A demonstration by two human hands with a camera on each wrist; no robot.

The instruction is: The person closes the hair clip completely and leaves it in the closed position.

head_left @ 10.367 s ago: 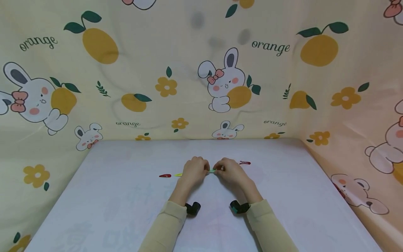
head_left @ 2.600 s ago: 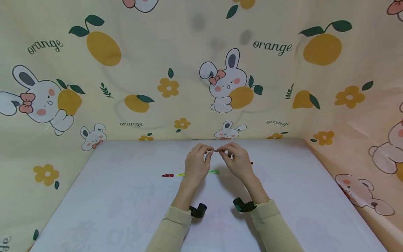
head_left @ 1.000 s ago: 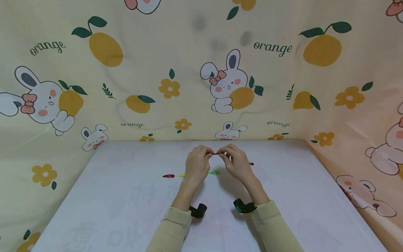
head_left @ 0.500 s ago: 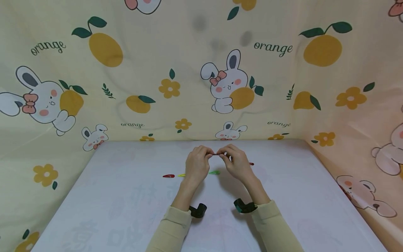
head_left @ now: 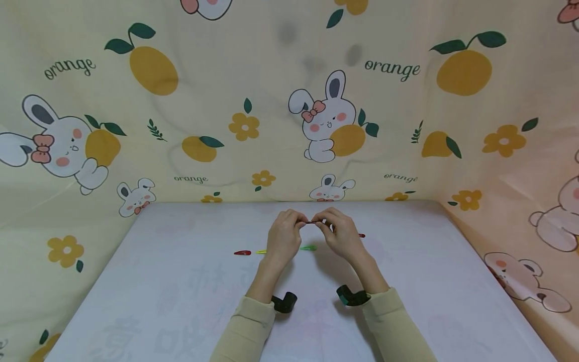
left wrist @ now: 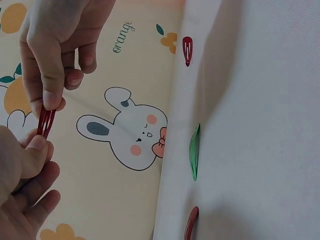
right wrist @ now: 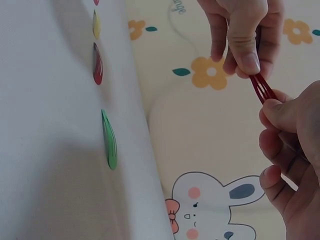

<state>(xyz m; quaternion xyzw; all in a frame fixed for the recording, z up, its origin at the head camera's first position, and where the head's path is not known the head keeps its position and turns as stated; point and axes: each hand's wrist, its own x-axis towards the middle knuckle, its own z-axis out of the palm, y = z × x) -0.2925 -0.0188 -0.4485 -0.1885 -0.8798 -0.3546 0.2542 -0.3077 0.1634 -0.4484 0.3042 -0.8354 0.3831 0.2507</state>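
Observation:
A red snap hair clip (head_left: 310, 222) is held up above the far part of the table, between both hands. My left hand (head_left: 283, 235) pinches one end with thumb and fingertips. The other end sits between the thumb and fingers of my right hand (head_left: 340, 232). The left wrist view shows the slotted middle of this red clip (left wrist: 46, 123) bare between the fingertips; its ends are covered. Below the hands a green hair clip (head_left: 308, 248) lies on the table. Beside it lies another red clip (right wrist: 98, 64), which my left hand hides in the head view.
Left along the row lie a yellow clip (head_left: 261, 252), partly hidden, and a red clip (head_left: 242, 253). One more red clip (head_left: 361, 235) lies past my right hand. The white table (head_left: 190, 306) ends at a patterned cloth (head_left: 271, 151) behind.
Ten seconds ago both hands were low at the table on the green clip; it now lies free, and they hold a red clip higher up. Over the last second the hands barely move.

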